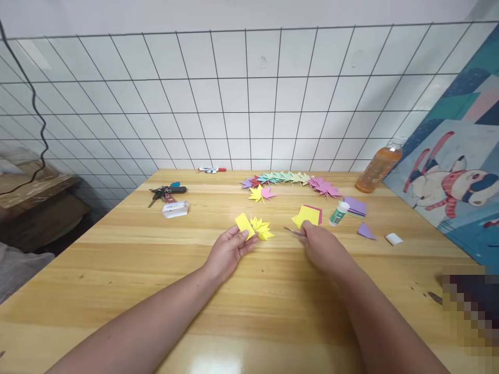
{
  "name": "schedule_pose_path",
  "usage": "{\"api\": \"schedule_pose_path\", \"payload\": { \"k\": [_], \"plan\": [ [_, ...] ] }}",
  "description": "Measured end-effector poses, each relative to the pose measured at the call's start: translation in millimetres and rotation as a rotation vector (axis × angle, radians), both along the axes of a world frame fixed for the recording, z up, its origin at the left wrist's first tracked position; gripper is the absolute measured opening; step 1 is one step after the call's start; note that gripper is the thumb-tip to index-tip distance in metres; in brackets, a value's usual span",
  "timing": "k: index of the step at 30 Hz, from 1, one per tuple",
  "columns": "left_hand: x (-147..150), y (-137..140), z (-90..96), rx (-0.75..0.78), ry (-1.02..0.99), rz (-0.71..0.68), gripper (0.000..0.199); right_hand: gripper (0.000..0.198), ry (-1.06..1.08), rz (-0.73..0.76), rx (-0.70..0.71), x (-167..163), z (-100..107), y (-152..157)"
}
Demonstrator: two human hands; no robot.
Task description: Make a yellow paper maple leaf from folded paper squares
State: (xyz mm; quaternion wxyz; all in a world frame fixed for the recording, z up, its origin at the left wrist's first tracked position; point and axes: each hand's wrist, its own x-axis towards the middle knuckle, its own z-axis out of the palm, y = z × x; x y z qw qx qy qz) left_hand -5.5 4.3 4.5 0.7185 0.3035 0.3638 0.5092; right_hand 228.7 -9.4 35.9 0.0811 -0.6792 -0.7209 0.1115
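Yellow sheet (244, 225): in the left hand (226, 253), raised at the middle of the wooden table (117, 254).

Containers: bottle (378, 169) at the far right, upright by the wall, amber liquid inside, pale cap on. Glue stick (339, 213) capped, white and green; contents hidden.

Appearance: sheet is plain, bright yellow, four-sided, tilted, with straight edges; lower part lies under the thumb. Yellow leaf (262, 228), a many-pointed fan of folded paper, sits just beyond the left fingertips; cannot tell whether they touch it. Beyond it, a yellow-and-pink leaf (256, 194) lies near a curved row of pointed paper pieces (288, 177) running purple, red, green, cream and pink.

Grip: left thumb presses the sheet against the fingers, pinching it; remaining fingers extend loosely below. Right hand (325, 248) is curled closed around a slim metal tool (293, 231), its narrow end pointing left; the rest is hidden, so type not determined. Yellow paper (307, 214) with a dark pink piece under it lies just beyond the right knuckles; contact unclear. Purple-topped stack (355, 205) lies beside the glue stick.
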Motion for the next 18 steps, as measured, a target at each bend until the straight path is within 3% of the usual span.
{"api": "schedule_pose_path", "payload": {
  "k": [3,5,9,18],
  "plan": [
    [0.0,2.9,0.0,-0.047,-0.082,0.076,0.011,0.018,0.361,0.139,0.055,-27.4,-2.5,-8.1],
    [-0.3,5.1,-1.5,-0.084,-0.113,0.101,0.009,0.021,0.446,0.223,0.055,-43.9,-4.5,-14.2],
    [-0.3,7.2,-6.2,-0.102,-0.129,0.074,0.010,0.022,0.353,0.300,0.083,-57.5,-7.5,-19.7],
    [1.7,4.2,-6.9,-0.117,-0.101,0.025,0.014,0.026,0.104,0.294,0.091,-55.1,-5.4,-17.4]
  ]
}}
